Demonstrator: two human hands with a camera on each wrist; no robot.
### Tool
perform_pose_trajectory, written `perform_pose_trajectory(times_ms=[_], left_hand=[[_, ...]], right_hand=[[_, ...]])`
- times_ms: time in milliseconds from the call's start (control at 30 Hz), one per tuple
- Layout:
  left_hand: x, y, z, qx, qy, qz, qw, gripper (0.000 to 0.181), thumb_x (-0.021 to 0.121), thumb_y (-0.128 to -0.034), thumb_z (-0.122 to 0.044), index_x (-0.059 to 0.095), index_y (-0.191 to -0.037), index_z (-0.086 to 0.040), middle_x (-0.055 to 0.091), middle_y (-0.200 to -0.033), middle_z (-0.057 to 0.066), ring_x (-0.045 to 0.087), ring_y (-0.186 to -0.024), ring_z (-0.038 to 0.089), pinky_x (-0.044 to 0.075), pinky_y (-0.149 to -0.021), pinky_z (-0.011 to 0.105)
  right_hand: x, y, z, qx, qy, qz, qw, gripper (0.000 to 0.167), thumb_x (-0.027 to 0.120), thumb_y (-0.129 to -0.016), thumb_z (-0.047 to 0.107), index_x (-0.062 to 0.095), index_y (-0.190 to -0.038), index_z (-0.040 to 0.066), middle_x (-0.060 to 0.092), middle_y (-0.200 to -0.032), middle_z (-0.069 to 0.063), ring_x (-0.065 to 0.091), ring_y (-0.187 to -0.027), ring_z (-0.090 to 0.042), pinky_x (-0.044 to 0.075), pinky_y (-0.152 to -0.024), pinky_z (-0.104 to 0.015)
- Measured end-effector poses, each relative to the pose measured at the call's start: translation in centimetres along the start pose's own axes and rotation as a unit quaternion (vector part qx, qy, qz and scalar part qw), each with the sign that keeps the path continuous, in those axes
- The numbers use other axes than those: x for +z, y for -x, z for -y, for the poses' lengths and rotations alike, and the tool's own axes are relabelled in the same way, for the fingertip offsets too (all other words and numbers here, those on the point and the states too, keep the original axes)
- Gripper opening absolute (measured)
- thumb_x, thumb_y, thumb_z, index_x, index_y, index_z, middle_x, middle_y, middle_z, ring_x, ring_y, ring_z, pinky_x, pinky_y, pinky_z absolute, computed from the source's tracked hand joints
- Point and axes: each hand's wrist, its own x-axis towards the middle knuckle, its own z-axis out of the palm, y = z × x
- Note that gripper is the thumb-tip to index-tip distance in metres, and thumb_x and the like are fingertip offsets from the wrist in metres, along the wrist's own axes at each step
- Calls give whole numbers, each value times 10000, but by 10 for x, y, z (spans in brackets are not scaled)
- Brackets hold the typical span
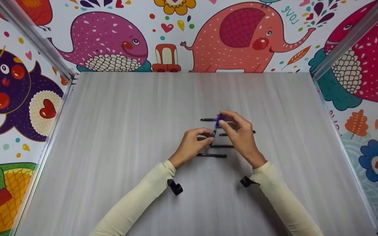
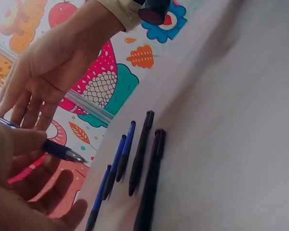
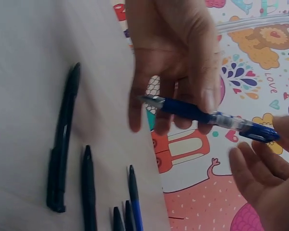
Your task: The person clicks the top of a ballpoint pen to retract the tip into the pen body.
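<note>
A blue pen [image 3: 183, 109] with a clear middle section and a silver tip is held above the table. My left hand [image 1: 194, 144] pinches it on its blue grip between thumb and finger, the other fingers spread apart. At the clip end, my right hand [image 1: 241, 136] holds the pen between thumb and fingertips. In the left wrist view the pen's tip [image 2: 77, 157] points away from my right hand. Below both hands several pens lie side by side: a black pen [image 1: 212, 155] nearest me, another black pen [image 1: 222, 146] behind it, and blue-and-black pens [image 2: 126, 149] farther back.
The pens lie on a pale wood-grain table [image 1: 126, 108]. Printed cartoon panels [image 1: 110, 42] stand behind it and at both sides, with metal rails [image 1: 349, 42] at the corners. Each sleeve carries a black wrist mount [image 1: 175, 187].
</note>
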Motion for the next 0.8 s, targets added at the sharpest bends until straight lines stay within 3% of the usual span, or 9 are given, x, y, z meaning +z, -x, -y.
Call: perform_pose_trajectory(times_ms=[200,367,500,667,800], left_hand=[[-1,3,-3,-513,993,89,9937,230,793,-1006,-102,789,-1199,23,791,-1122,56,722,-1083,185,551,-1077,539],[-3,5,-5,-1000,2162,340,9706,252,788,-1001,-90,759,-1211,46,771,-1089,53,730,-989,178,637,-925,468],[-3,6,-5,-1268,2677,444,9541,219,776,-1007,-82,755,-1202,17,769,-1087,75,745,-968,182,648,-860,380],[-2,7,-5,-1357,3267,598,9334,209,741,-1024,-30,727,-1217,48,761,-1138,153,771,-1004,235,651,-911,411],[-1,7,-5,-1366,3581,679,9211,180,726,-1027,4,716,-1195,67,746,-1132,196,770,-977,264,653,-916,449]], right_hand=[[-2,-1,5,464,-767,544,9945,399,679,-1066,-35,617,-1460,-62,666,-1393,-268,711,-1233,-367,623,-973,-357],[-4,-3,7,691,-1046,821,9887,465,682,-1063,-39,576,-1515,-15,665,-1414,-220,686,-1259,-468,623,-983,-389],[-4,-3,9,847,-1012,948,9867,501,699,-1063,-12,554,-1542,9,673,-1422,-174,685,-1259,-462,630,-964,-387],[-5,-3,12,886,-935,967,9869,515,707,-1049,-35,552,-1539,-3,678,-1411,-175,715,-1227,-397,641,-934,-379],[-6,-3,10,818,-882,922,9884,515,715,-1034,-62,559,-1522,-20,688,-1377,-191,733,-1177,-366,641,-927,-372]])
